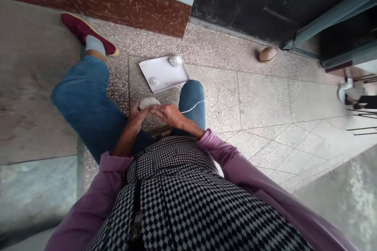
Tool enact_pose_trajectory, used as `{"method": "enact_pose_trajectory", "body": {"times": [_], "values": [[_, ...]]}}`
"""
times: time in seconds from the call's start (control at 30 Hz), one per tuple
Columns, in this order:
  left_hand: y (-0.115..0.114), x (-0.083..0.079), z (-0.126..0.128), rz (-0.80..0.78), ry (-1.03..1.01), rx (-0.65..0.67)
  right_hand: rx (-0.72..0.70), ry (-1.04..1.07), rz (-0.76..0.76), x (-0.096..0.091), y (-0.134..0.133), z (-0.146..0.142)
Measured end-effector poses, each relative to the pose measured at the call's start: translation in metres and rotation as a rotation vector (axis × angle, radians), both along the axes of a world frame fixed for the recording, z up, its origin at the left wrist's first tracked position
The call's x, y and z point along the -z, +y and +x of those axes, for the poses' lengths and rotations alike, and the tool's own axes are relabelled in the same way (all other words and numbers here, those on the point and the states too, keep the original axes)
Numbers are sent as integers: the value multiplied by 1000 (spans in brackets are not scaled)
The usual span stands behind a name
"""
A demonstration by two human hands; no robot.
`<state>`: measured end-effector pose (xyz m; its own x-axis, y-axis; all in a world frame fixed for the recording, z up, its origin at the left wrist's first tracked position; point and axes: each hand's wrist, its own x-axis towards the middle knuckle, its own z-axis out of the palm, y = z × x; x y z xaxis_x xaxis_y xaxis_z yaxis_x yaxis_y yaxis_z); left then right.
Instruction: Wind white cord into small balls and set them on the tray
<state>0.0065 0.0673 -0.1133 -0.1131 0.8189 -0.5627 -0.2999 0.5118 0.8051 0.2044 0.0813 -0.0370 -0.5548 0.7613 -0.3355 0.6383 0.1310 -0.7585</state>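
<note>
A ball of white string [149,103] sits in my left hand [137,115], whose fingers curl round its side. My right hand [169,114] is closed just beside the ball, its fingertips meeting those of the left. White string [193,107] runs out from under my right hand and across my right knee, then lies in loose loops on the floor. Exactly how the fingers pinch it is partly hidden. Past my hands, a shallow white tray [166,73] holds a larger white ball [176,60] and a smaller white ball [154,81].
My knees flank the work, with a red shoe [88,33] at upper left. A brown, dome-like object [268,54] stands on the speckled tile floor [262,86] near a dark door [250,4]. Thin dark legs of furniture [363,115] show at far right.
</note>
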Motion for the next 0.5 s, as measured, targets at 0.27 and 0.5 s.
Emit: {"method": "enact_pose_trajectory", "body": {"times": [0.27,0.5], "values": [[-10,-2,6,12,-255,195,467,375,-276,10,42,19],[-13,-5,4,85,-375,200,653,436,-437,47,6,4]]}}
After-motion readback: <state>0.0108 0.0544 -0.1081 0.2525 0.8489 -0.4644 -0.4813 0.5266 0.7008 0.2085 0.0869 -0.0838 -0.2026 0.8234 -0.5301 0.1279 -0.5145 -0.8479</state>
